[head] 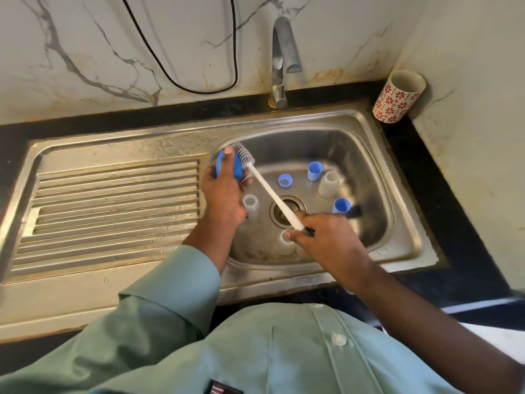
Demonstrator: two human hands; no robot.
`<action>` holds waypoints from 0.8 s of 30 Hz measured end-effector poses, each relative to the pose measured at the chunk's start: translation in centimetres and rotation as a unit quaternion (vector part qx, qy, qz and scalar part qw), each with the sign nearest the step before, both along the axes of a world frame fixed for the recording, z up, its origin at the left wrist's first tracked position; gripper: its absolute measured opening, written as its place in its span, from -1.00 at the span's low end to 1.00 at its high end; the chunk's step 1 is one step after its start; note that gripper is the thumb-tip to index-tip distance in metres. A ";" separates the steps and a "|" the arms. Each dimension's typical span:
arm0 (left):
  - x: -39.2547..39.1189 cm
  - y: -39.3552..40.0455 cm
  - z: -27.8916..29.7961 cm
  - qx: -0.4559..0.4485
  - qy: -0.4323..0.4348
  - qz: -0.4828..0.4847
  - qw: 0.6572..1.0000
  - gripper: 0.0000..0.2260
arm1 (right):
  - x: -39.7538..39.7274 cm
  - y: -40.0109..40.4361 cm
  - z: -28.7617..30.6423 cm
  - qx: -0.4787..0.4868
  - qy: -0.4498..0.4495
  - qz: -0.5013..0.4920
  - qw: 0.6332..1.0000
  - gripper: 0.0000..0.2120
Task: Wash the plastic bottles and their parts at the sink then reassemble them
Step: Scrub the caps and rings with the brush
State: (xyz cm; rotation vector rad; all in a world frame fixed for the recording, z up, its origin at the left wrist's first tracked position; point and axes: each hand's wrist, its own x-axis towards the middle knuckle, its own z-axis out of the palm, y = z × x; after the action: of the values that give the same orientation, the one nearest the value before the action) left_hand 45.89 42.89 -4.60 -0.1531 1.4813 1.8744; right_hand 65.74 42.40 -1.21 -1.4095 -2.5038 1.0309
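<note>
My left hand grips a blue bottle part over the left edge of the sink basin. My right hand holds the white handle of a bottle brush; its grey bristle head lies against the blue part. In the basin lie three blue parts: a cap, a taller cap and a cap at the right. Translucent bottles are there too: one upside down, one beside my left wrist, one partly hidden under my right hand.
The tap stands behind the basin with no water running. A ribbed steel drainboard lies to the left. A red-patterned cup stands on the black counter at the back right. A black cable hangs on the marble wall.
</note>
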 end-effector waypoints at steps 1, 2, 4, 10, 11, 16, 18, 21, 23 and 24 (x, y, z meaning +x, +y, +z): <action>0.0 0.2 0.2 0.003 -0.010 0.018 1.000 -0.72 | -0.1 0.1 0.0 0.005 -0.003 0.006 1.000 -0.71; -0.4 0.3 0.5 0.008 -0.025 0.048 0.999 -0.75 | 0.1 0.0 0.1 0.009 -0.003 0.016 1.000 -0.71; -1.6 0.5 1.0 0.016 -0.052 0.095 0.994 -0.77 | 1.0 -0.8 0.3 0.006 0.003 0.038 0.999 -0.69; -0.2 0.3 -0.3 0.022 -0.063 0.002 0.998 -0.60 | -0.1 0.2 0.5 0.014 0.003 0.000 1.000 -0.68; -0.6 0.3 -0.1 0.021 -0.089 0.015 0.996 -0.60 | 0.1 0.0 0.6 0.017 0.001 0.010 1.000 -0.68; -0.6 -0.2 0.4 -0.036 -0.027 -0.049 0.998 -0.58 | 0.9 -0.9 0.3 -0.008 0.018 -0.005 1.000 -0.71; 0.2 -0.5 0.5 -0.036 0.002 -0.092 0.995 -0.59 | -0.1 -0.2 0.4 -0.019 0.019 -0.032 0.999 -0.69; -1.9 -0.4 2.1 0.009 -0.007 -0.032 0.999 -0.61 | -0.2 0.0 0.8 -0.018 0.015 -0.011 1.000 -0.69; -3.2 -0.4 2.8 0.035 -0.015 0.011 0.999 -0.66 | 0.5 -0.4 1.2 -0.038 0.007 0.007 0.999 -0.70; -3.2 -0.4 2.9 0.024 -0.003 0.004 1.000 -0.69 | 0.3 -0.3 1.4 -0.042 0.003 0.008 0.999 -0.70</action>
State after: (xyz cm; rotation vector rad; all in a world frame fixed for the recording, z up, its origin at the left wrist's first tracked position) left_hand 42.65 42.49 -1.66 -0.1422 1.4333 1.9129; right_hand 66.08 42.09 0.18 -1.4074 -2.5002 1.1536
